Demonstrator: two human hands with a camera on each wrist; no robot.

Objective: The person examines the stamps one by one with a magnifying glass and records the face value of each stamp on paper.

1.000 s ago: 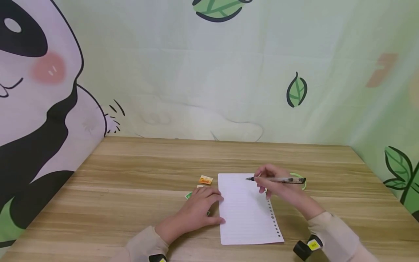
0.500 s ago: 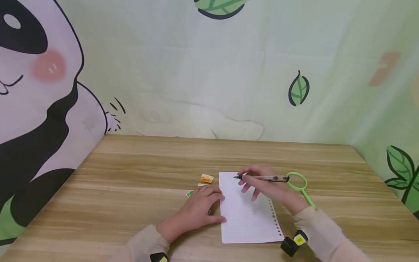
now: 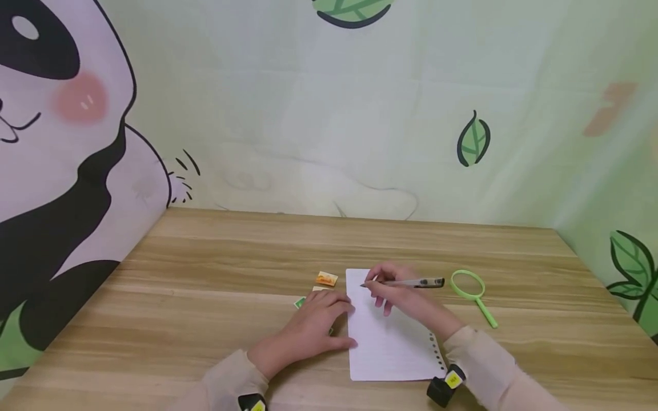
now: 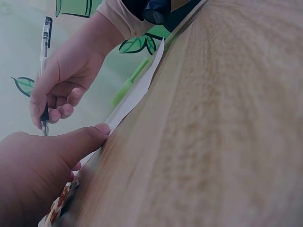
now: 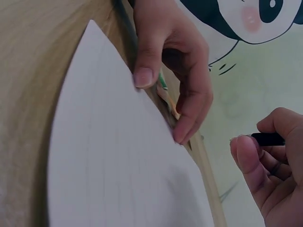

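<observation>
A sheet of white lined paper (image 3: pixel 380 357), with punched holes along its right edge, lies on the wooden table. The fingertips and thumb of my left hand (image 3: pixel 311 328) rest on its left edge, the fingers spread and slightly bent. My right hand (image 3: pixel 398 291) holds a clear-barrelled pen (image 3: pixel 430 282) between thumb and fingers. The pen's tip points left, over the upper left part of the sheet. In the left wrist view the pen (image 4: pixel 46 42) stands steeply, tip down. The right wrist view shows the left thumb (image 5: pixel 143 77) at the paper's edge.
To the right of the paper lies a green-framed magnifying glass (image 3: pixel 487 313). A small orange card (image 3: pixel 327 278) lies left of the sheet's top, and a green card (image 3: pixel 299 303) is partly covered by the left hand. A printed panda cloth (image 3: pixel 288 125) hangs behind the table.
My right hand has moved left across the upper part of the sheet with the pen, uncovering the magnifying glass. My left hand has stayed at the paper's left edge.
</observation>
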